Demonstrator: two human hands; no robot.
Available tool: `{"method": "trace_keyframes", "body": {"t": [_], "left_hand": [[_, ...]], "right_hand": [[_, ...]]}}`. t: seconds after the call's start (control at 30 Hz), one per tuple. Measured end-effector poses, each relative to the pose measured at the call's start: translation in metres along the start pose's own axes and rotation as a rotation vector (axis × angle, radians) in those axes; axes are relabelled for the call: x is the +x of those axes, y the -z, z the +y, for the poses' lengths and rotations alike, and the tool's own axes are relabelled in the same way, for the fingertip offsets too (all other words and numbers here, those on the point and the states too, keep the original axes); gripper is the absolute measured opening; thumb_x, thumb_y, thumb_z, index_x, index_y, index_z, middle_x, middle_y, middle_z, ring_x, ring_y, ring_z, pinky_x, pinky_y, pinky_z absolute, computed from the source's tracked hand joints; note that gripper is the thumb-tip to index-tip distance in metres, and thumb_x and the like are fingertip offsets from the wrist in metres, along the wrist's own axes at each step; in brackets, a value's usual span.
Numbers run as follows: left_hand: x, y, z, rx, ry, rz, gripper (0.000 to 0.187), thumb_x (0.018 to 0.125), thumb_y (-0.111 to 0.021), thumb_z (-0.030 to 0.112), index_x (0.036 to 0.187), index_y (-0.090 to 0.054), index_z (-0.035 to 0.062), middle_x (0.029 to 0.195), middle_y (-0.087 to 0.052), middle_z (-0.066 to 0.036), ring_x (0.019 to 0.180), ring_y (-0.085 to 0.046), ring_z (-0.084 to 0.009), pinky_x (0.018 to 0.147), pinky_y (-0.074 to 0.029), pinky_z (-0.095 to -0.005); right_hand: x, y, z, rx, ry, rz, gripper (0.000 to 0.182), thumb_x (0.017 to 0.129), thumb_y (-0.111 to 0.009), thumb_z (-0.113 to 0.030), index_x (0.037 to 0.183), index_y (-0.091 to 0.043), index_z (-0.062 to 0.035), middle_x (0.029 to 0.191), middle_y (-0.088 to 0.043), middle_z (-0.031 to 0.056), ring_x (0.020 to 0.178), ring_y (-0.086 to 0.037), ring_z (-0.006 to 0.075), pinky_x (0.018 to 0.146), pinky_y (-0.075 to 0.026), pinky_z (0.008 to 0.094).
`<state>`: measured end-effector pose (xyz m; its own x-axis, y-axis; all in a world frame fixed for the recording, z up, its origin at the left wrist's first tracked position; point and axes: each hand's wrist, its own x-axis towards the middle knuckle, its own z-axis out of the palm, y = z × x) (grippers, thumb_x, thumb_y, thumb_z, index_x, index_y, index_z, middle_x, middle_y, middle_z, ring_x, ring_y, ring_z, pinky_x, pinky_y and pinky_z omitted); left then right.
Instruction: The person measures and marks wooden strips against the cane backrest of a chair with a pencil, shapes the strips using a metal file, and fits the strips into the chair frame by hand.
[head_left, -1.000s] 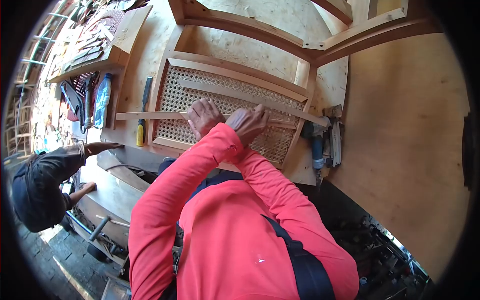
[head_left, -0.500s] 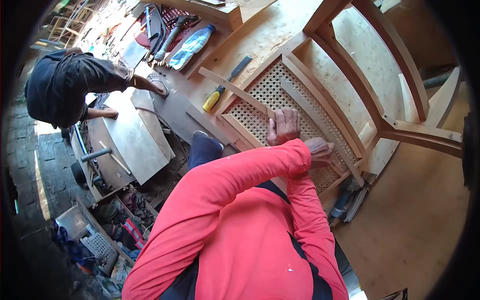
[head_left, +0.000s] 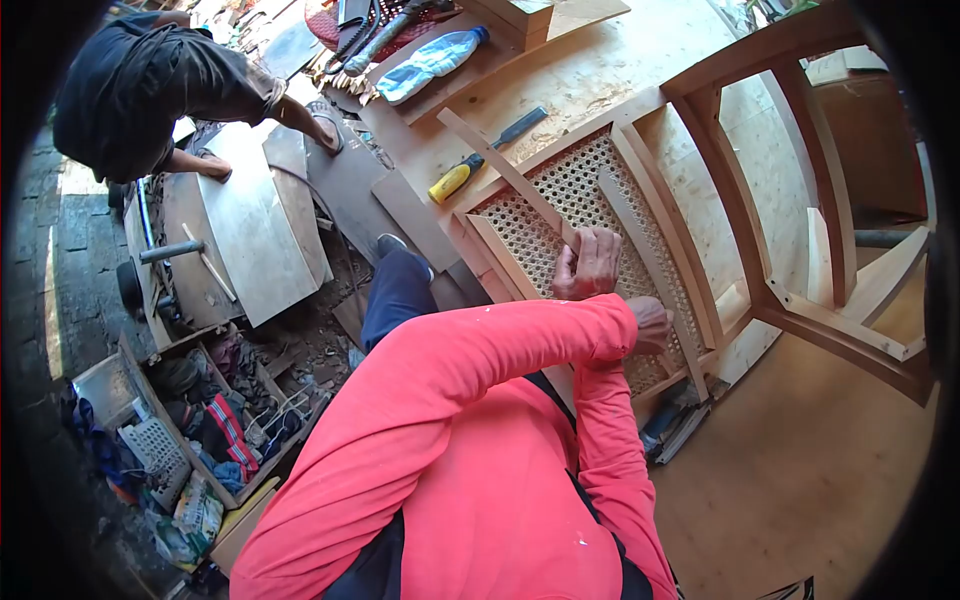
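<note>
Near frame centre, over the cane panel (head_left: 582,188): wooden strip (head_left: 514,180), long axis slanting to upper left, pinched in the curled right hand (head_left: 590,262). Lower right, farther from the free end: left hand (head_left: 652,325), bent, hold impossible to tell. Beyond: chisel (head_left: 457,179) on the desk (head_left: 592,75).

Single head-worn view: close above chest (head_left: 505,480), facing forward-down toward cane panel (head_left: 585,195).

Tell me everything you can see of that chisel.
The chisel has a yellow handle, dark near its neck, and a long, flat grey blade that looks like metal. It lies slantwise on the pale wooden bench, beside the cane panel. A thin wooden strip crosses over it, hiding part; I cannot tell whether they touch.
</note>
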<state>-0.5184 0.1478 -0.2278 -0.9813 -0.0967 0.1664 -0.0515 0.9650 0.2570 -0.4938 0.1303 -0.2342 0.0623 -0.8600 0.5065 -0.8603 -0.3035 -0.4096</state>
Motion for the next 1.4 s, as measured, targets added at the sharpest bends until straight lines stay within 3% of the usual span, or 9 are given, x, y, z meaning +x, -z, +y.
{"method": "trace_keyframes", "body": {"t": [0.2, 0.37, 0.5, 0.57, 0.63, 0.7, 0.8, 1.07, 1.4], "left_hand": [[0.000, -0.001, 0.005, 0.079, 0.067, -0.006, 0.018, 0.090, -0.067, 0.014, 0.088, -0.072, -0.0031, 0.067, -0.062, -0.008, 0.058, -0.070, -0.0225, 0.045, -0.045, -0.0430], [-0.002, -0.001, 0.009, -0.152, 0.396, 0.070, 0.018, 0.092, -0.065, 0.016, 0.100, -0.063, -0.0001, 0.072, -0.063, -0.010, 0.060, -0.069, -0.0263, 0.048, -0.046, -0.0446], [-0.037, 0.078, 0.004, -0.223, 0.445, 0.488, 0.017, 0.099, -0.062, 0.022, 0.099, -0.060, 0.0047, 0.100, -0.063, -0.016, 0.081, -0.068, -0.0279, 0.062, -0.052, -0.0429], [-0.072, 0.141, 0.015, 0.075, 0.805, 0.594, 0.015, 0.096, -0.068, 0.013, 0.107, -0.069, 0.0034, 0.108, -0.055, -0.014, 0.094, -0.060, -0.0291, 0.086, -0.055, -0.0401], [-0.125, 0.156, -0.013, -0.498, 0.518, 0.944, 0.012, 0.097, -0.070, 0.006, 0.108, -0.073, 0.0020, 0.108, -0.056, -0.013, 0.092, -0.062, -0.0284, 0.081, -0.056, -0.0382], [-0.172, 0.166, -0.016, -0.392, 0.851, 0.918, 0.012, 0.098, -0.074, 0.004, 0.109, -0.076, 0.0012, 0.100, -0.061, -0.012, 0.087, -0.065, -0.0244, 0.077, -0.056, -0.0338], [-0.200, 0.145, -0.015, -0.790, 1.095, 1.067, 0.015, 0.103, -0.076, 0.011, 0.114, -0.078, 0.0020, 0.099, -0.072, -0.011, 0.090, -0.069, -0.0167, 0.081, -0.056, -0.0303], [-0.192, 0.090, -0.012, -0.458, 0.911, 1.044, 0.024, 0.100, -0.074, 0.001, 0.124, -0.076, 0.0010, 0.115, -0.078, -0.015, 0.101, -0.076, -0.0257, 0.084, -0.062, -0.0347], [-0.180, 0.090, -0.013, -0.235, 0.868, 0.960, 0.029, 0.094, -0.077, 0.001, 0.123, -0.076, 0.0021, 0.109, -0.077, -0.016, 0.099, -0.075, -0.0332, 0.086, -0.061, -0.0399]], "right_hand": [[0.002, -0.003, -0.001, -0.012, 0.007, 0.012, 0.042, 0.077, -0.075, -0.007, 0.116, -0.061, -0.0027, 0.108, -0.056, 0.0171, 0.102, -0.058, 0.0384, 0.090, -0.048, 0.0523], [0.002, 0.001, -0.004, -0.003, -0.003, 0.009, 0.040, 0.078, -0.074, -0.007, 0.115, -0.061, -0.0028, 0.108, -0.056, 0.0174, 0.102, -0.058, 0.0381, 0.089, -0.048, 0.0523], [0.005, 0.008, -0.012, -0.096, -0.011, 0.005, 0.035, 0.083, -0.075, -0.011, 0.114, -0.061, -0.0023, 0.108, -0.057, 0.0167, 0.100, -0.058, 0.0372, 0.089, -0.048, 0.0518], [-0.002, 0.003, -0.010, 0.054, -0.112, -0.003, 0.033, 0.085, -0.075, -0.012, 0.114, -0.062, -0.0016, 0.108, -0.058, 0.0164, 0.101, -0.059, 0.0369, 0.091, -0.049, 0.0517], [-0.016, -0.016, 0.009, 0.336, -0.209, 0.011, 0.032, 0.086, -0.074, -0.010, 0.114, -0.062, -0.0005, 0.108, -0.058, 0.0167, 0.102, -0.059, 0.0372, 0.093, -0.050, 0.0520], [0.005, 0.006, -0.010, -0.001, -0.040, -0.006, 0.031, 0.086, -0.072, -0.006, 0.114, -0.062, 0.0000, 0.108, -0.058, 0.0173, 0.103, -0.059, 0.0381, 0.094, -0.050, 0.0524], [0.005, 0.006, -0.010, 0.012, -0.031, 0.003, 0.031, 0.085, -0.071, -0.004, 0.114, -0.062, 0.0000, 0.108, -0.058, 0.0177, 0.103, -0.059, 0.0391, 0.093, -0.050, 0.0526], [0.007, 0.010, -0.013, 0.021, -0.030, -0.021, 0.031, 0.085, -0.070, -0.004, 0.115, -0.061, -0.0004, 0.108, -0.057, 0.0184, 0.102, -0.059, 0.0395, 0.093, -0.049, 0.0538], [0.005, 0.007, -0.010, 0.018, -0.026, -0.011, 0.029, 0.087, -0.069, -0.007, 0.114, -0.061, -0.0005, 0.108, -0.057, 0.0189, 0.103, -0.058, 0.0401, 0.094, -0.049, 0.0548]]}}
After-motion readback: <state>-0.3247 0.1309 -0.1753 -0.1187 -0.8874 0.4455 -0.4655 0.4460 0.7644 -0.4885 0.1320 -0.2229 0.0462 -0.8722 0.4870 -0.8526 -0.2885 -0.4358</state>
